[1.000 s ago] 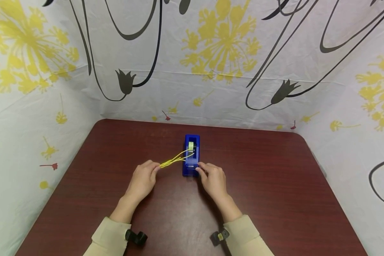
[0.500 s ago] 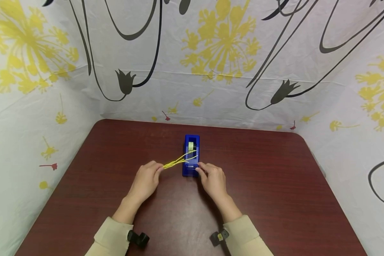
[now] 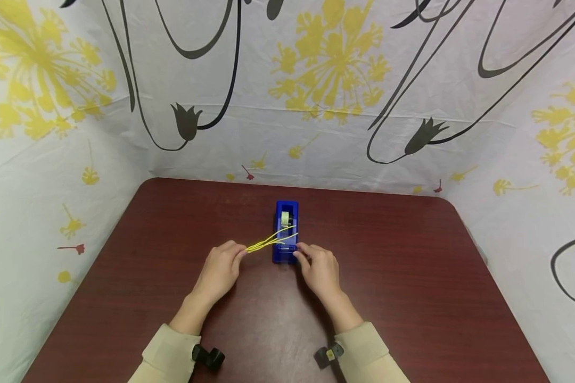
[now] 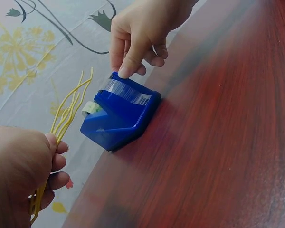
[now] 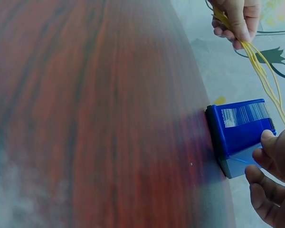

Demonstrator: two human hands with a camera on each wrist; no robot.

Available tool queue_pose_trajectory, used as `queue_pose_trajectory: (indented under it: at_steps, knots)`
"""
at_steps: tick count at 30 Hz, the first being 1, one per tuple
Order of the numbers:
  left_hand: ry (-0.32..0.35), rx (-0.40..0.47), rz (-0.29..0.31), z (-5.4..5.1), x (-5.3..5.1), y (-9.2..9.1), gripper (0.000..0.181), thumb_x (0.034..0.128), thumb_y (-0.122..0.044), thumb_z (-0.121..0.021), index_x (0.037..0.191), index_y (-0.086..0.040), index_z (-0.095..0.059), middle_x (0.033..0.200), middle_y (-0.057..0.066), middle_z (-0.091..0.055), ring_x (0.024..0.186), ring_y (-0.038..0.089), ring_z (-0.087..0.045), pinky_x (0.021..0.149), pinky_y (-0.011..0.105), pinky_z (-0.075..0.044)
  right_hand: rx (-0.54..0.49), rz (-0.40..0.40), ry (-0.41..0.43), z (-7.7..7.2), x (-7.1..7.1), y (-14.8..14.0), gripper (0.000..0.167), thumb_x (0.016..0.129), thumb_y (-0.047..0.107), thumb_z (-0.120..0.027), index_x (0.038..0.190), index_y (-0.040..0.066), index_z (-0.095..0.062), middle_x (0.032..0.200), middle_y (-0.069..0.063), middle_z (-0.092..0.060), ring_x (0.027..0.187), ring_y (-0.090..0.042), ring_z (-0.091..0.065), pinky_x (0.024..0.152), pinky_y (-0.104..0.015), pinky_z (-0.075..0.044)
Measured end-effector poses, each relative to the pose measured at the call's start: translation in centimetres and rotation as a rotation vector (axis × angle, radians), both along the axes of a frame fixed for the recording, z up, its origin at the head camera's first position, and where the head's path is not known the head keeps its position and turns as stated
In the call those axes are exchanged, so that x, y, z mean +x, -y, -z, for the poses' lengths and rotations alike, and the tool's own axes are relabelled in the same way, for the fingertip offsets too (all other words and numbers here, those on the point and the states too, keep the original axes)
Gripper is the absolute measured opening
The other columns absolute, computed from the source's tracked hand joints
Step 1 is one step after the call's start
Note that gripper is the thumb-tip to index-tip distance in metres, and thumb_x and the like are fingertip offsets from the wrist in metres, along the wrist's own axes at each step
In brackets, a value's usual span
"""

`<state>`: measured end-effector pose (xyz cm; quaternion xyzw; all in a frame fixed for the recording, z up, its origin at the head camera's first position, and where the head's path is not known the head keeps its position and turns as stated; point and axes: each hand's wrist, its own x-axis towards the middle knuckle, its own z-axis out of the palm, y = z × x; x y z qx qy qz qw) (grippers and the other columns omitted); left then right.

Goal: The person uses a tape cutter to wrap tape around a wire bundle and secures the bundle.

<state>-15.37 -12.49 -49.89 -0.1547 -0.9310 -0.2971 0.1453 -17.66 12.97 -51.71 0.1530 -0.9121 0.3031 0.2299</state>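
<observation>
A blue tape dispenser (image 3: 278, 255) stands on the table, a small pale roll (image 3: 285, 218) inside it. Between its thumb and fingers, the left hand (image 3: 219, 271) pinches several yellow cords (image 3: 263, 243), whose free ends reach over the dispenser in the head view. The right hand (image 3: 320, 270) grips the dispenser's near right corner with thumb and forefinger. The left wrist view has the right hand (image 4: 145, 31) at the top front corner of the dispenser (image 4: 118, 118), beside the clear tape (image 4: 126, 90). Both hands also appear in the right wrist view: left (image 5: 237, 21), right (image 5: 275, 175).
The dark red-brown table (image 3: 388, 266) has rounded far corners. A pale patterned cloth (image 3: 335, 149) hangs behind it and at both sides. Each wrist carries a small black camera, the left (image 3: 208, 357) and the right (image 3: 328, 355).
The left hand has moved slightly right, carrying the yellow cords farther across the dispenser. The right hand and the dispenser have stayed in place.
</observation>
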Motion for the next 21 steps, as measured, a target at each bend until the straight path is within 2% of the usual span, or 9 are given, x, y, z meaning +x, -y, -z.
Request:
queue_pose_trajectory:
  at_steps: [3,16,21]
  knots:
    - [0.000,-0.003,0.002,-0.01,-0.01,-0.07,0.010,0.0990,-0.009,-0.065,0.100,-0.005,-0.075,0.089,0.000,-0.066,0.080,0.018,-0.064,0.077,0.042,-0.048,0.012,0.001,0.011,-0.04,0.00,0.01,0.018,0.089,0.019,-0.080,0.106,0.012,-0.080,0.073,0.003,-0.068,0.055,-0.014,-0.053,0.054,-0.040,-0.048]
    - [-0.005,-0.013,0.010,-0.01,-0.16,-0.31,0.010,0.0990,-0.009,-0.066,0.099,-0.005,-0.075,0.088,0.000,-0.066,0.080,0.019,-0.064,0.077,0.042,-0.048,0.022,-0.005,0.013,-0.18,0.12,0.11,0.017,0.088,0.019,-0.081,0.103,0.010,-0.080,0.079,0.002,-0.072,0.061,-0.012,-0.062,0.055,-0.038,-0.050]
    - [0.004,-0.014,0.005,0.03,-0.20,-0.38,0.009,0.0989,-0.010,-0.066,0.100,-0.006,-0.075,0.088,-0.001,-0.066,0.080,0.018,-0.064,0.078,0.042,-0.048,-0.017,-0.009,-0.011,-0.37,0.26,0.18,0.011,0.088,0.019,-0.080,0.093,0.010,-0.077,0.074,0.003,-0.071,0.060,-0.010,-0.064,0.055,-0.037,-0.051]
